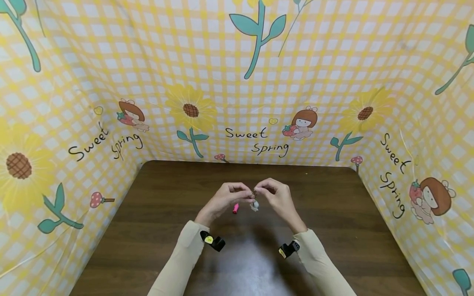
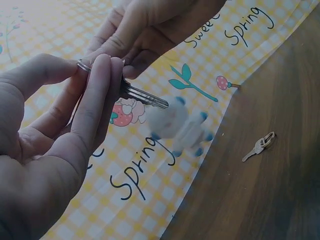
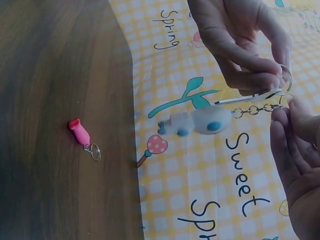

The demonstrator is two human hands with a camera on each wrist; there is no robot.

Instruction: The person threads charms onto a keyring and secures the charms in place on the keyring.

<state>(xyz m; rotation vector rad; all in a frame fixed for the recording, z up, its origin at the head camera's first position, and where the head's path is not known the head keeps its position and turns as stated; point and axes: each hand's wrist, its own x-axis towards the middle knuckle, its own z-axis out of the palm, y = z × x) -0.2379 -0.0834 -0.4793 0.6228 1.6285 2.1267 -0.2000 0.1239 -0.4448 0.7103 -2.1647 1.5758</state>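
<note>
Tabletop [image 1: 340, 222] passable around pink charm [image 3: 81, 133], loose key [image 2: 255, 150]

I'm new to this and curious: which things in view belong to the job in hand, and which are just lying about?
Seemingly in the job:
Left hand
Right hand
Raised key
Metal ring
White-and-blue charm
Charm's chain

Apparently just lying on the table:
Pink charm
Second key
</note>
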